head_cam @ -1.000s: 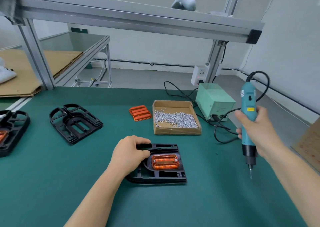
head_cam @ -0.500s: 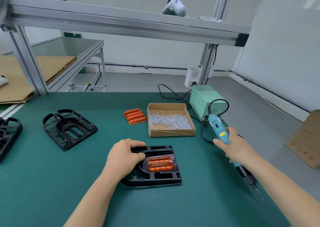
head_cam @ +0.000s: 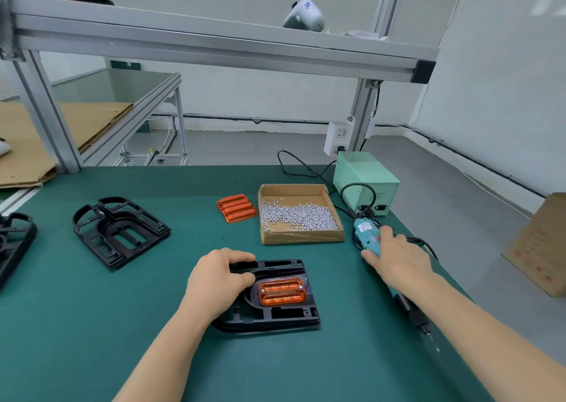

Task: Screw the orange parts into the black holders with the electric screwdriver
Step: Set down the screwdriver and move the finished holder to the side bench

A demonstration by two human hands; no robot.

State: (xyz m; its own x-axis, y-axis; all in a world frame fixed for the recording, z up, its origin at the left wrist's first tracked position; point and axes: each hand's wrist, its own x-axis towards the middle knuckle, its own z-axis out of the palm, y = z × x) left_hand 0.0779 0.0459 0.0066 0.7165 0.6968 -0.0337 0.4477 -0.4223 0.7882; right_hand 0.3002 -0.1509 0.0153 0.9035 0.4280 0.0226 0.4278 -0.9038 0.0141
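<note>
At the far left edge of the green bench a black holder is only partly in view, and just right of it lies an empty black holder with nothing seated in it. Toward the middle, the left hand rests on the near holder, its fingers curled over the holder's left rim and gripping it; an orange part sits in that holder's recess (small screw heads show at its corners). Farther back, a stack of spare orange parts lies flat just left of a cardboard box holding loose screws. Right of the box stands a pale green power unit with a black cable looping from it. The right hand is wrapped around the electric screwdriver, which lies low and slanted along the bench's right edge, bit pointing toward the viewer.
</note>
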